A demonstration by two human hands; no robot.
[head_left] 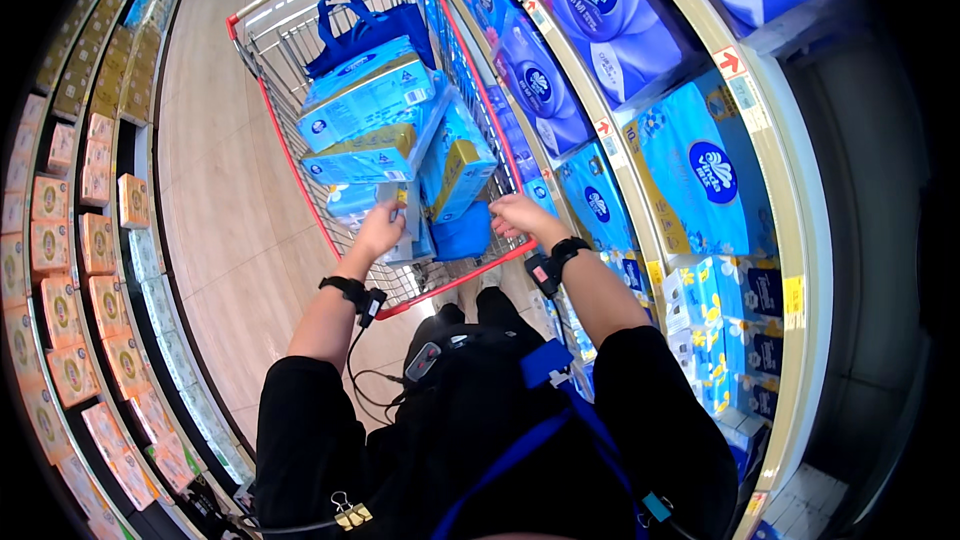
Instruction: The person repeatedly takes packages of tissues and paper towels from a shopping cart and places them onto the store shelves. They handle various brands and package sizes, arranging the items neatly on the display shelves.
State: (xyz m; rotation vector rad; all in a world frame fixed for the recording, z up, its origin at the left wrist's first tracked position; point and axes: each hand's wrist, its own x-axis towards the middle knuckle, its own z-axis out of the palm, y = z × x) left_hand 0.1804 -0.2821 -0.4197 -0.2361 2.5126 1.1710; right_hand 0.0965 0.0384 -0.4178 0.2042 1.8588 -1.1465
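Note:
My left hand [381,229] is over the near end of a red-rimmed shopping cart [450,287], its fingers curled in beside a pale blue and white tissue pack [352,198]. What the fingers grip is hidden. Just inside the cart's right rim, my right hand [522,217] has its fingers bent together next to a bright blue item [463,233]; whether they hold anything is too small to tell. Several blue tissue packs with gold bands [362,152] lie tilted on one another in the cart. A dark blue tote bag [372,35] rests at the cart's far end.
On the right, close to the cart, shelves hold large purple tissue packs [607,15] and blue tissue packs [692,170]. Across the aisle floor [225,160], the left shelves carry orange tissue packs [62,310] and gold packs [105,55]. A cable [362,392] hangs from my left wrist.

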